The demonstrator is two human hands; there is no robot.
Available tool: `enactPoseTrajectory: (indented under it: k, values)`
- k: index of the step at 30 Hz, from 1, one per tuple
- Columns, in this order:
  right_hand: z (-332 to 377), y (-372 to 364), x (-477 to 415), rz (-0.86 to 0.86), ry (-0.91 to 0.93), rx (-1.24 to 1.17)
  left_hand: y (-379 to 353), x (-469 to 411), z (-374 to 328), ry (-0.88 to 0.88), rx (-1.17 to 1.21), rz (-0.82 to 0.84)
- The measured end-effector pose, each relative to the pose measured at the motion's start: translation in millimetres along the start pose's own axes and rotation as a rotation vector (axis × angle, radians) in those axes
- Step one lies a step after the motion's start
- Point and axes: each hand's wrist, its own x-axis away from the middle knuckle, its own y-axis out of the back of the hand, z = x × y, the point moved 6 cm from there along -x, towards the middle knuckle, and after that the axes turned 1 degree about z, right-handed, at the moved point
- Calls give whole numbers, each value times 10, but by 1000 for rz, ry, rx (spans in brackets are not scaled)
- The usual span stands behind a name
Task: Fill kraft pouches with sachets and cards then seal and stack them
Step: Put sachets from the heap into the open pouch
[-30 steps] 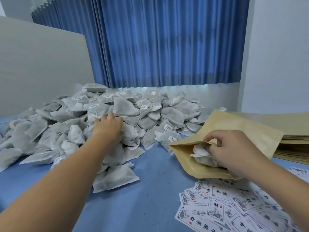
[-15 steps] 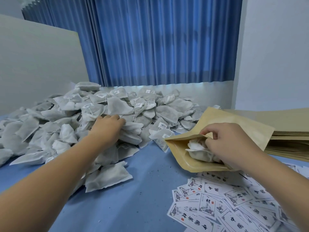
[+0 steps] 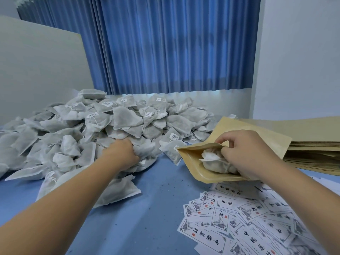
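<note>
A big heap of grey-white sachets (image 3: 117, 124) covers the left and middle of the blue table. My left hand (image 3: 122, 152) reaches into its near edge and grips a sachet (image 3: 145, 150). A kraft pouch (image 3: 244, 133) lies tilted at the right with its mouth open towards me. My right hand (image 3: 244, 153) holds the pouch's mouth open, thumb on the upper lip, fingers inside against the sachets in the pouch (image 3: 215, 160). Printed cards (image 3: 239, 218) lie scattered at the lower right.
A flat stack of unused kraft pouches (image 3: 312, 144) lies at the right behind the open one. A loose sachet (image 3: 117, 190) lies under my left forearm. A blue curtain (image 3: 165, 43) and white walls close off the back. Bare blue tabletop (image 3: 150, 218) shows between my arms.
My left hand has closed round a sachet at the heap's near edge and drawn slightly towards the pouch. My right hand stays holding the pouch's mouth open.
</note>
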Motion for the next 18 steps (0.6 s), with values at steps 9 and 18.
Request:
enactPoseTrajectory:
  k: [9, 18]
  values:
    - [-40, 109, -24, -17, -8, -5, -36, 133, -252, -17, -28, -101]
    - [-121, 184, -52, -32, -12, -69, 553, 1039, -880, -660, 605, -292]
